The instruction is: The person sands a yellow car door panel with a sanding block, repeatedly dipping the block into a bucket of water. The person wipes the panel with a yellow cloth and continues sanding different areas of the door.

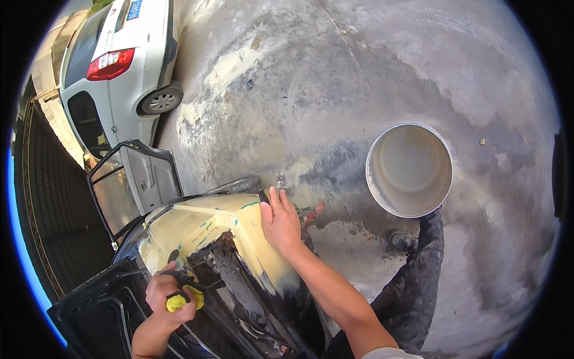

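My right hand (282, 222) lies with its fingers stretched over the outer corner of a car body panel (251, 236), which is coated in pale yellow filler. A small dark edge shows beside the fingertips; whether it is a separate piece or part of the panel, I cannot tell. My left hand (169, 295) is closed around a crumpled yellow-and-black bundle (186, 297) that looks like a work glove. One black end of it sticks out past the fingers, above the dark opening in the bodywork. Green-blue marks and dark patches dot the filler.
A car door (149, 173) stands swung out at the left, beyond the panel. A black lid-like panel (89, 305) is at lower left. On the concrete floor at right stands a large round metal drum (409, 170), near my leg (418, 281). A white car (122, 78) is parked at upper left.
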`<action>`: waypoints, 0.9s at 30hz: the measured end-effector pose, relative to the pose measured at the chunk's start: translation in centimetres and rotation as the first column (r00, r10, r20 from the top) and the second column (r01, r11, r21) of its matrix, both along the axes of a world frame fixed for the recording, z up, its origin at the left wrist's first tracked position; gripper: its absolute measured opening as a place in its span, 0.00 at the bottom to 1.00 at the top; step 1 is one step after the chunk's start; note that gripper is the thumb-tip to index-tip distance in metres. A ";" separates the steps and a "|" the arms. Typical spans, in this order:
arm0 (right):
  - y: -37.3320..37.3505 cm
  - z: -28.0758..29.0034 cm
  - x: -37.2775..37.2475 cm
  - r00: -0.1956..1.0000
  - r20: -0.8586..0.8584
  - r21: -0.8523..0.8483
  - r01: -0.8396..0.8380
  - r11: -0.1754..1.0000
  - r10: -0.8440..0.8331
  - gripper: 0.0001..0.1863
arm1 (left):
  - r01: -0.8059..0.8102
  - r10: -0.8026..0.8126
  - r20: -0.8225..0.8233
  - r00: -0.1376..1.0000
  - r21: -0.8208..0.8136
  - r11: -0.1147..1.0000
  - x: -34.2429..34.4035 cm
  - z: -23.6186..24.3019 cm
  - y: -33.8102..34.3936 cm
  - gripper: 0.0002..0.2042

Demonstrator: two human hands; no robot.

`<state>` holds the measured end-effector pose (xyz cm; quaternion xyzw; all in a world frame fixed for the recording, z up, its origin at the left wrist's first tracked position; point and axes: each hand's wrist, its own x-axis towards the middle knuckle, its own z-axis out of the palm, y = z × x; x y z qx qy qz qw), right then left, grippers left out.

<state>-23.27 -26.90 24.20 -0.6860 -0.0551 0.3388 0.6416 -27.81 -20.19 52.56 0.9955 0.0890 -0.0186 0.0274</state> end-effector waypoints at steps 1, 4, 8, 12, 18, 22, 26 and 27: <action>-1.1 0.5 -1.0 1.000 0.024 -0.007 -0.014 1.000 0.014 0.27 | -0.006 0.006 -0.004 1.000 -0.002 1.000 0.0 0.0 0.0 0.13; -4.8 2.0 -4.1 0.990 0.125 0.020 -0.062 0.998 0.060 0.25 | -0.005 0.005 -0.008 1.000 -0.020 1.000 -0.1 0.0 0.1 0.13; -0.2 -0.5 0.2 0.999 -0.043 -0.008 -0.019 1.000 0.019 0.25 | -0.007 0.008 0.012 1.000 -0.019 1.000 -0.1 -0.1 0.0 0.14; -0.1 -0.5 -0.5 0.996 -0.033 -0.034 -0.085 0.996 0.084 0.26 | -0.026 0.026 0.009 1.000 0.007 1.000 -0.1 -0.1 0.0 0.14; 0.2 -0.6 -1.8 0.997 0.052 -0.018 -0.053 0.998 0.054 0.28 | -0.019 0.019 -0.032 0.999 -0.002 1.000 -0.1 0.0 -0.1 0.14; 1.2 -1.1 -0.6 0.996 0.080 0.010 0.047 0.999 -0.047 0.29 | -0.029 0.029 -0.009 1.000 0.010 1.000 -0.2 0.1 -0.1 0.14; -1.7 0.3 -2.9 0.979 0.197 0.018 -0.059 0.998 0.054 0.27 | -0.020 0.021 -0.046 0.999 0.023 1.000 -0.2 0.2 -0.1 0.14; -1.2 0.0 -2.6 0.970 0.243 -0.002 -0.024 1.000 0.024 0.25 | -0.022 0.023 -0.054 0.998 0.021 1.000 -0.2 0.2 -0.1 0.14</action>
